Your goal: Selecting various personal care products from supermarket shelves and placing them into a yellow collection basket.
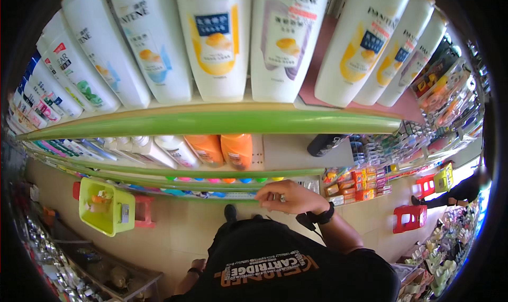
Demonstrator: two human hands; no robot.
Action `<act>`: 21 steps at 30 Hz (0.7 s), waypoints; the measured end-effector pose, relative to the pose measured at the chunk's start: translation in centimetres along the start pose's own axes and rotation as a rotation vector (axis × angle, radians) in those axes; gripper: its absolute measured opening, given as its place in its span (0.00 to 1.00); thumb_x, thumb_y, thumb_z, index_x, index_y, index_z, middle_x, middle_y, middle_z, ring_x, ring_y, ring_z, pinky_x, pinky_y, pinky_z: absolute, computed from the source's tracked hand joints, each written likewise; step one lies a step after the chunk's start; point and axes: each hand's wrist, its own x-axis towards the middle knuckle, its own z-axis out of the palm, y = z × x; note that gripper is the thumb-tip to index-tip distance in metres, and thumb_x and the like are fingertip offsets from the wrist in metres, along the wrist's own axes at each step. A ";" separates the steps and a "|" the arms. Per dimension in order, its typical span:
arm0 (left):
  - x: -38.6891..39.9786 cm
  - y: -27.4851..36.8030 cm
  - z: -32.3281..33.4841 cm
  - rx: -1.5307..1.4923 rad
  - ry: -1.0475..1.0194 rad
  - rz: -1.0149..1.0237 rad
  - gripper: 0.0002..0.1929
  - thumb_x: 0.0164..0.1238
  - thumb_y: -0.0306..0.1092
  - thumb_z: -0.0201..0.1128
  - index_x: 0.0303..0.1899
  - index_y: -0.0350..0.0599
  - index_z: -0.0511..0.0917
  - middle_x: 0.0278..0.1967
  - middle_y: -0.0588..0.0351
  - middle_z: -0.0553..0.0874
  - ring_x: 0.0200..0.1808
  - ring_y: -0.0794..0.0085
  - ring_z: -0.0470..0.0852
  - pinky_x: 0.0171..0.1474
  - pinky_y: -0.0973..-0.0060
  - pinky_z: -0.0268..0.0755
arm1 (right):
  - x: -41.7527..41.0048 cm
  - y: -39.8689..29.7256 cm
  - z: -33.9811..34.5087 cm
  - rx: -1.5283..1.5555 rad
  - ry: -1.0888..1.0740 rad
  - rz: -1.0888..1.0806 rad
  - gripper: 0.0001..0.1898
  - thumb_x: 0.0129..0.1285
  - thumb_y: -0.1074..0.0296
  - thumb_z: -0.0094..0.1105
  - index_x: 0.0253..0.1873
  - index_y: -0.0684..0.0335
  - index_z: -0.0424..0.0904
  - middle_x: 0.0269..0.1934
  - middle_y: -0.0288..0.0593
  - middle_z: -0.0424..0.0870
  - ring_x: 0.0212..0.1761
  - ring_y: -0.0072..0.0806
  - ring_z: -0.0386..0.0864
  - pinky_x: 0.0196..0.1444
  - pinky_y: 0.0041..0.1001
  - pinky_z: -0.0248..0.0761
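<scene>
My right hand [291, 197] is raised in front of the lower shelves, its fingers loosely curled and nothing visible in them. It wears a ring and a black wristband [326, 214], below which a dark cord hangs. Low at my side is my left hand [198, 264], small and partly turned away, so its grasp is unclear. Before me a row of white Pantene shampoo bottles [216, 44] stands on the upper shelf [254, 121] with a green edge. On the shelf below are orange bottles [237, 151] and a tilted black bottle [323, 144].
A yellow-green plastic basket [127, 222] holding a few items rests on a red stool [145, 210] at left. Boxed goods [359, 185] fill a low shelf at right. Another red stool [410, 218] stands near a person [456, 191] in dark clothing. Crowded racks [432, 258] line both sides.
</scene>
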 end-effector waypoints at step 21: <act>-5.2 5.8 -13.7 -0.467 0.411 -0.290 0.15 0.69 0.42 0.60 0.42 0.38 0.83 0.42 0.39 0.88 0.48 0.40 0.85 0.53 0.54 0.78 | 0.5 23.5 11.7 -0.087 -0.490 0.354 0.14 0.75 0.60 0.58 0.52 0.67 0.80 0.41 0.48 0.89 0.41 0.31 0.89 0.46 0.32 0.82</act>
